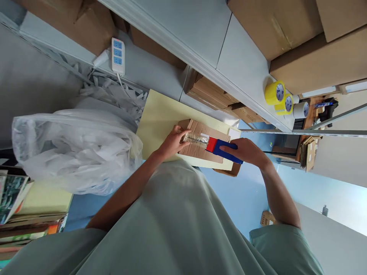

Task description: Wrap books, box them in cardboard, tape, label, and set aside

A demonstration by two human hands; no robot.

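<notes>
A flat brown cardboard box [197, 151] lies on a pale yellow board in front of me. My left hand [174, 142] grips its left end, thumb and fingers bent over the edge where the tape begins. My right hand [243, 151] is closed around a blue and red tape dispenser [222, 149]. The dispenser's red head rests on the middle of the box. Shiny clear tape [196, 140] runs along the box from near my left fingers to the dispenser.
The yellow board [157, 114] sits beside a grey shelf [183, 32] with brown cartons. Yellow tape rolls [274, 92] stand on the shelf's right end. A white power strip [118, 56] lies behind. At left is a clear plastic bag [77, 149] of white material, with stacked flat cardboard [31, 225] below.
</notes>
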